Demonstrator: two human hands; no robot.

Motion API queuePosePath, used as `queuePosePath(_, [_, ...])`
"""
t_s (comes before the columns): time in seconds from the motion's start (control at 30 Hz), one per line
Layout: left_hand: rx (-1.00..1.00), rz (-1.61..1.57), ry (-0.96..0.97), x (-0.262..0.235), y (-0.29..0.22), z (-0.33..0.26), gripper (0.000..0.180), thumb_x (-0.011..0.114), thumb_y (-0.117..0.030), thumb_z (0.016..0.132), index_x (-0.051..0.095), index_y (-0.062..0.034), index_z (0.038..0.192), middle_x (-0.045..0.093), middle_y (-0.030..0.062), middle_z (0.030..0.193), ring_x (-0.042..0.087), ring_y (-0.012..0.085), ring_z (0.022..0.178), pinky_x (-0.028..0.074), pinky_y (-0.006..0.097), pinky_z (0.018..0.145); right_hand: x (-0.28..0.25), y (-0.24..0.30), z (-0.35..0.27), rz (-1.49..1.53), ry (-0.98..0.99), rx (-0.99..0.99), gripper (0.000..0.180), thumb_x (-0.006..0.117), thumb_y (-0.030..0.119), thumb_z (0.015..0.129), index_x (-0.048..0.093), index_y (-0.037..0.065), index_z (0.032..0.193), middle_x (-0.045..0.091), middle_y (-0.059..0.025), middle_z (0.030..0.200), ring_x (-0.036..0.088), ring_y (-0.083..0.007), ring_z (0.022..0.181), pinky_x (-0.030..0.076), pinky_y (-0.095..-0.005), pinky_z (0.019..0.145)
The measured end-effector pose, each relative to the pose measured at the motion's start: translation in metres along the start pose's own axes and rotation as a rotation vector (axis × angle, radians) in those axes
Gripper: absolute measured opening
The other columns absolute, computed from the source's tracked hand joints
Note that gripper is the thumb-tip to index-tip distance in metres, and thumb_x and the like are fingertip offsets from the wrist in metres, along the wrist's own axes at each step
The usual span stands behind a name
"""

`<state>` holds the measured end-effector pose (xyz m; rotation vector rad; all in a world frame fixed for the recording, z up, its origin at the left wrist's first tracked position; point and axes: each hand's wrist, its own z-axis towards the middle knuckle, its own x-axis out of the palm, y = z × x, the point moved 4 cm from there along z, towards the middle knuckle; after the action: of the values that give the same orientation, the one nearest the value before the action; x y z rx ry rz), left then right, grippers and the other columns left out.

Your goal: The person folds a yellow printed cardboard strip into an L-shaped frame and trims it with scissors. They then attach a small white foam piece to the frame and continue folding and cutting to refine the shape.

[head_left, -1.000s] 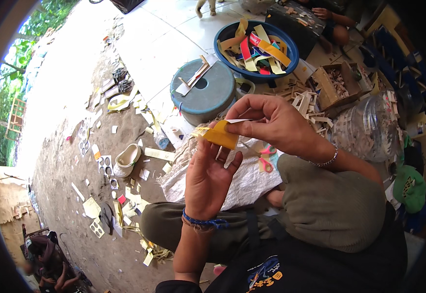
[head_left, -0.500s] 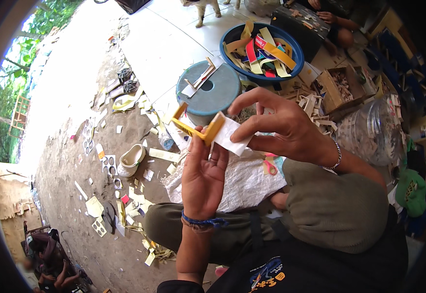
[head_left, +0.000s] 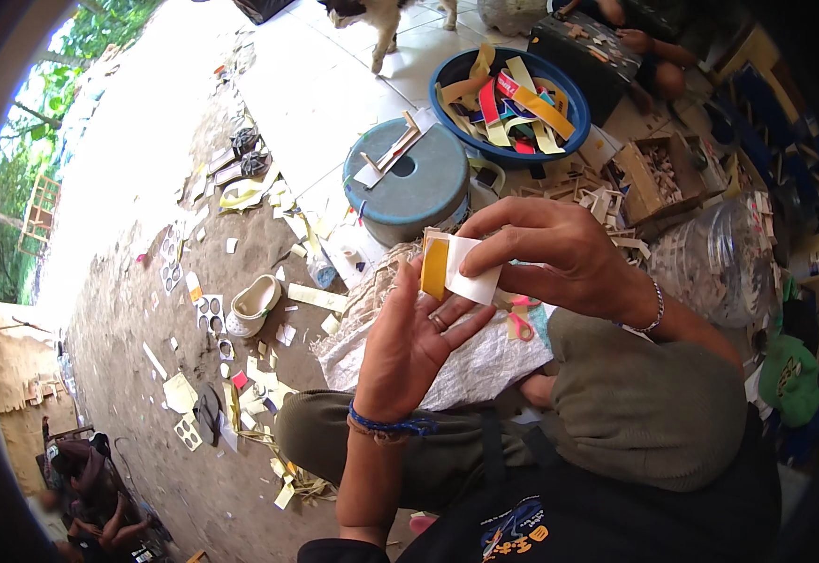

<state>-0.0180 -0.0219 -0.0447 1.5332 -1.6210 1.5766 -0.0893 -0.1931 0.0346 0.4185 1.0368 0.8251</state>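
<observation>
Above the white woven sack on the person's lap, both hands are closing on a small yellow block, the right hand pressing a white paper strip half around it, the left hand bracing beneath, wrapping seemingly unfinished.

Hard daylight floods in from the upper left, blowing the pale tiled floor out to near-white glare, while the lower right sinks into deep shade. The fisheye lens bends straight edges toward a black rim, where detail smears. The centre stays fairly sharp, with soft shadows under the left hand.
</observation>
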Motion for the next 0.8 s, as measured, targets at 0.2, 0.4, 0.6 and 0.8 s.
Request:
queuePosePath(0.2, [0.005,0.097,-0.045,-0.005,0.004,-0.001,0.033,0.053,-0.026,0.109,0.049,-0.0155,0.140,0.055,0.0115,0.141,0.056,0.0313,0.131,0.053,0.059,0.103,-0.006,0.001,-0.002,-0.060,0.012,-0.007,0.028,0.082,0.003,0.078,0.075,0.011,0.104,0.071,-0.0112,0.116,0.072,-0.0263,0.101,0.059,-0.0357,0.083])
queuePosePath(0.4, [0.587,0.759,-0.254,-0.008,-0.012,0.003,0.033,0.058,-0.022,0.107,0.055,-0.0085,0.137,0.058,0.0138,0.143,0.054,0.0238,0.133,0.044,0.041,0.109,-0.016,0.002,-0.003,-0.116,-0.014,-0.008,0.029,0.084,0.003,0.075,0.077,0.011,0.102,0.072,-0.0119,0.115,0.072,-0.0269,0.101,0.059,-0.0362,0.083])
queuePosePath(0.6, [0.665,0.866,-0.124,0.008,-0.002,0.000,0.060,0.078,-0.005,0.090,0.050,-0.0026,0.143,0.071,0.0129,0.117,0.065,0.0167,0.114,0.047,0.034,0.104,-0.014,0.000,-0.004,0.072,-0.035,0.092,0.027,0.081,-0.001,0.078,0.076,0.008,0.103,0.072,-0.0131,0.110,0.072,-0.0250,0.100,0.058,-0.0341,0.084])
queuePosePath(0.8, [0.778,0.961,-0.178,0.014,-0.003,-0.002,0.044,0.076,0.001,0.091,0.060,0.0001,0.132,0.072,0.0134,0.115,0.066,0.0147,0.111,0.053,0.032,0.100,-0.017,0.002,-0.004,0.047,-0.046,0.065,0.026,0.080,-0.002,0.080,0.076,0.008,0.104,0.072,-0.0114,0.109,0.073,-0.0231,0.099,0.059,-0.0326,0.083])
